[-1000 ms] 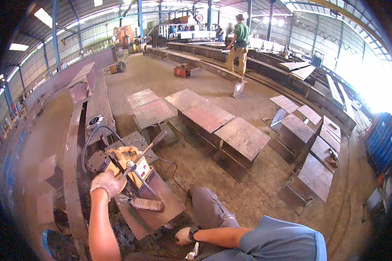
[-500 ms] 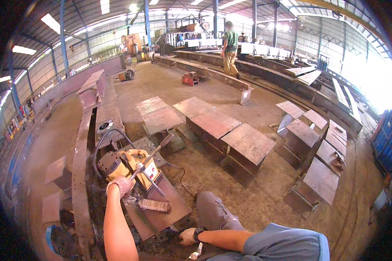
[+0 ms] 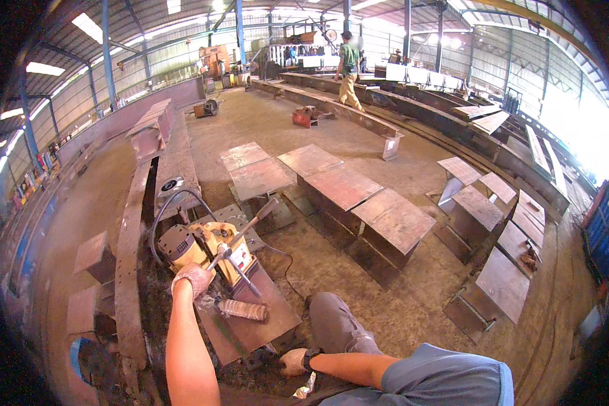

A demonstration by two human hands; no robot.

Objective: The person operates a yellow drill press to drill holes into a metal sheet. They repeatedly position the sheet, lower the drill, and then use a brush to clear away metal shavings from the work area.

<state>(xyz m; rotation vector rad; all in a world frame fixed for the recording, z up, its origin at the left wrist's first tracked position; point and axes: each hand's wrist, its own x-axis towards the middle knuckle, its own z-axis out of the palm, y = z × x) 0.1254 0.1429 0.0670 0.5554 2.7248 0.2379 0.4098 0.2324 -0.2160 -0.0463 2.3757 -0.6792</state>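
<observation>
A yellow portable drill (image 3: 227,254) with a spoked feed lever stands on a brown steel plate (image 3: 277,325). My left hand (image 3: 192,280), in a pale knit glove, is wrapped round one spoke of the feed lever (image 3: 256,220). A ribbed brownish cylinder (image 3: 245,310), like a bottle, lies on the plate below the drill. My right hand (image 3: 294,362), with a dark band at the wrist, is low beside the plate's near edge, next to a dark patch. Its fingers are mostly hidden. A crumpled shiny scrap (image 3: 304,387) lies just below it.
A black cable (image 3: 287,256) runs from the drill to the floor. Short steel beam pieces (image 3: 345,184) stand in the middle, with more (image 3: 504,284) at the right. A long holed beam (image 3: 130,271) runs along my left. Another person (image 3: 349,71) is at the far side.
The whole view has shifted slightly right and down. The far person has stepped to the left. My left hand keeps its grip on the feed lever.
</observation>
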